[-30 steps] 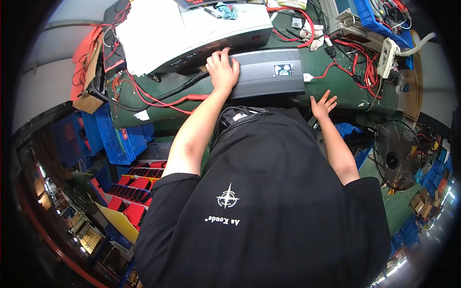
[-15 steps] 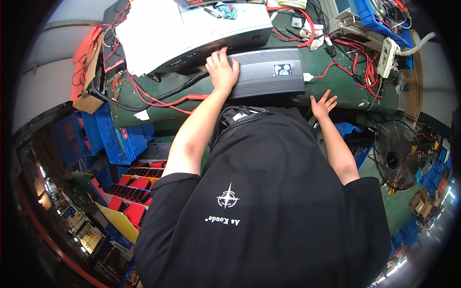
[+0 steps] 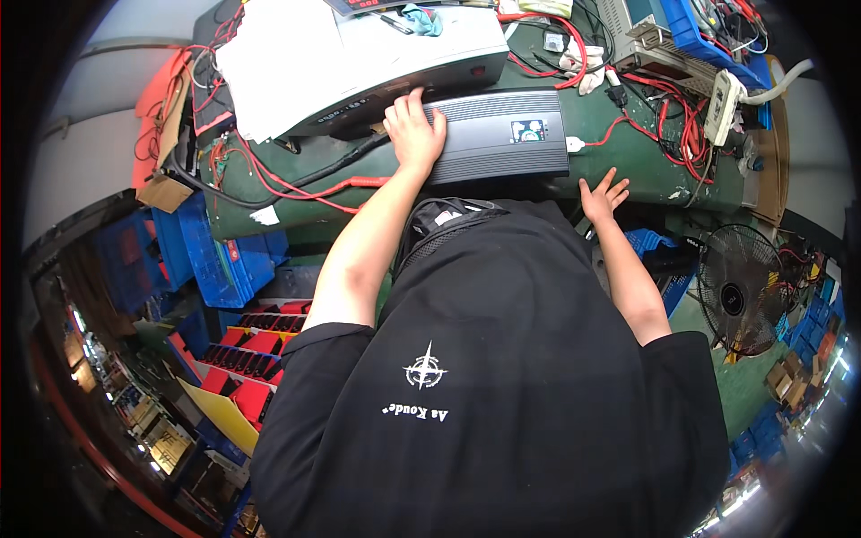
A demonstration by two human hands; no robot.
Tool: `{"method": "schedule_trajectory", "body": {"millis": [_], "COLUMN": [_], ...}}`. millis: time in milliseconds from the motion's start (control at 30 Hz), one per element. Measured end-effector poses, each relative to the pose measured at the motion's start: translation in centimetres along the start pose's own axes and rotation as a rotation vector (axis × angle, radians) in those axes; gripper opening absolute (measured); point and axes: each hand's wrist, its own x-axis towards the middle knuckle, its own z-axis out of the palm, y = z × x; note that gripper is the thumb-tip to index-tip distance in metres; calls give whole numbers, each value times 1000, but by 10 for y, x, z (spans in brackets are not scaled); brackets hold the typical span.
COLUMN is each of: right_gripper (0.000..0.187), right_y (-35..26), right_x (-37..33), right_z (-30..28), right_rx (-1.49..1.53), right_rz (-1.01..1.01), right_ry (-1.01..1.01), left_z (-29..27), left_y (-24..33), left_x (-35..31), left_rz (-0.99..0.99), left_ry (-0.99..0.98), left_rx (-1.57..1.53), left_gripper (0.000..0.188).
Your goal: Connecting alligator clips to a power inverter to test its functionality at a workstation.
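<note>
A dark grey ribbed electronic box [image 3: 489,152] with a small lit screen [image 3: 528,132] lies near the front edge of the green workbench [image 3: 628,161]. My left hand [image 3: 415,136] lies over the box's left end, fingers extended and thumb apart on its ribbed top. Red-sleeved leads [image 3: 359,182] and a thick black cable [image 3: 332,168] run toward that end, where my hand hides the connections. A white plug [image 3: 575,143] with a red wire sits at the box's right end. My right hand [image 3: 604,197] is empty at the bench's front edge, its fingers spread.
Behind the box stands a larger white-topped instrument [image 3: 430,54] with papers [image 3: 278,67] on it. Tangled red wires [image 3: 686,134] and a white power strip [image 3: 723,108] lie to the right. Below are a fan [image 3: 737,291], blue bins [image 3: 220,260] and red parts [image 3: 260,342].
</note>
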Motion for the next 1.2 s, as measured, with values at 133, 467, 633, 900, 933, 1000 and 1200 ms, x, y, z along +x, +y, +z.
{"method": "schedule_trajectory", "body": {"millis": [133,467,633,900,933,1000,1200], "right_gripper": [111,115,114,114,114,114,115], "right_y": [2,10,5,4,4,8,9], "right_x": [2,9,5,6,6,8,9], "right_z": [3,11,5,5,4,8,11], "right_rx": [-7,-9,-7,-21,-22,-20,-13], "right_rz": [-12,-19,-5,-3,-4,-9,-15], "right_ry": [10,37,0,0,-4,20,39], "left_z": [-1,1,0,-1,-2,-2,-1], "left_y": [-2,-3,-2,-1,-1,1,0], "left_x": [0,-2,-1,0,0,0,-1], "left_rz": [20,43,20,36,35,37,30], "left_ry": [-19,4,1,9,8,5,-13], "left_rx": [25,35,22,21,25,23,37], "left_gripper": [36,36,37,44,45,47,46]}}
